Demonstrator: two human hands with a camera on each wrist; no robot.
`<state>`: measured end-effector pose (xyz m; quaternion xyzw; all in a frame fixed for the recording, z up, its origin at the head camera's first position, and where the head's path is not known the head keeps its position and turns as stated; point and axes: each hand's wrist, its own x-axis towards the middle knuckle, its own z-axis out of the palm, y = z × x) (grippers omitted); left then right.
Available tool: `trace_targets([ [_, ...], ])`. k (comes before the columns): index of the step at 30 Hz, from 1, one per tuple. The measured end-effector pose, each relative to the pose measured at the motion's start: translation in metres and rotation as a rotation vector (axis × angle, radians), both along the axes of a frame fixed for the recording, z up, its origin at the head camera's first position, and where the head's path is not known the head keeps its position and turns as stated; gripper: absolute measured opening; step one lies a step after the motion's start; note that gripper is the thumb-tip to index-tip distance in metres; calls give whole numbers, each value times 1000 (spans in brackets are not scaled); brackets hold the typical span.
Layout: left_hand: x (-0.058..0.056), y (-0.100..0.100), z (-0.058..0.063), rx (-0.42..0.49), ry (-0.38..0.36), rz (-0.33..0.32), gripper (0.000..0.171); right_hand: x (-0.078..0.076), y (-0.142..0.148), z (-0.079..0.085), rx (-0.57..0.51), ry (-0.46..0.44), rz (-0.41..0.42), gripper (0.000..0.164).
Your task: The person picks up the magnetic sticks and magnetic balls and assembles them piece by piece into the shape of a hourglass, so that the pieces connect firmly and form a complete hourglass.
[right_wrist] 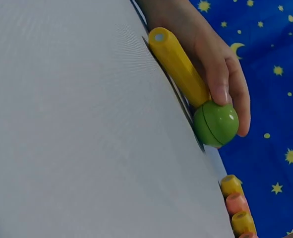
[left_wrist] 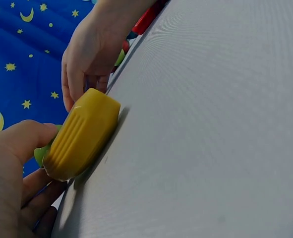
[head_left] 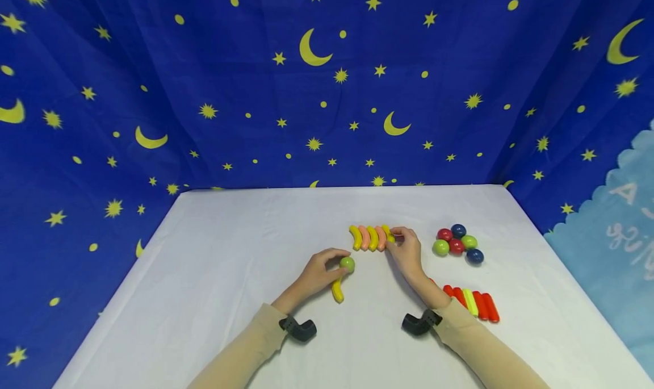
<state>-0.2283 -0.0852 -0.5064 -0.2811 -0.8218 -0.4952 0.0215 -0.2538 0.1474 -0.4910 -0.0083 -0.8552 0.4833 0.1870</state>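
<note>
Head view: a green ball (head_left: 347, 264) is pinched by the left grip (head_left: 321, 272), the row's end banana (head_left: 390, 237) by the right grip (head_left: 407, 254); arranging seems in hand. Left wrist: the ball is partly hidden by a loose banana (left_wrist: 84, 136). Right wrist: these appear touching; steady release is probably needed next.

1. My left sleeve (head_left: 242, 348) is plain beige and long, reaching the wrist.
2. My right sleeve (head_left: 482, 346) matches – same beige.
3. A black, elbow-shaped left mount (head_left: 302, 330) sits at one cuff, a similar right mount (head_left: 419, 324) at the other.
4. My left hand (head_left: 321, 272) and right hand (head_left: 407, 256) – both bare.
</note>
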Motion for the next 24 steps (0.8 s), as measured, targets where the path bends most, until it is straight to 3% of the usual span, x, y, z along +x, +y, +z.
trace_targets([
  [3, 1, -2, 2, 8, 10, 7, 34, -1, 2, 0, 10, -33, -2, 30],
  [10, 6, -4, 12, 26, -70, 56, 30, -2, 8, 1, 49, -121, -54, 32],
  [20, 0, -7, 3, 44, -56, 60, 28, -2, 14, 1, -41, -97, -128, 30],
  [24, -1, -9, 1, 40, -53, 66, 27, 2, 11, 0, -69, -38, -130, 29],
])
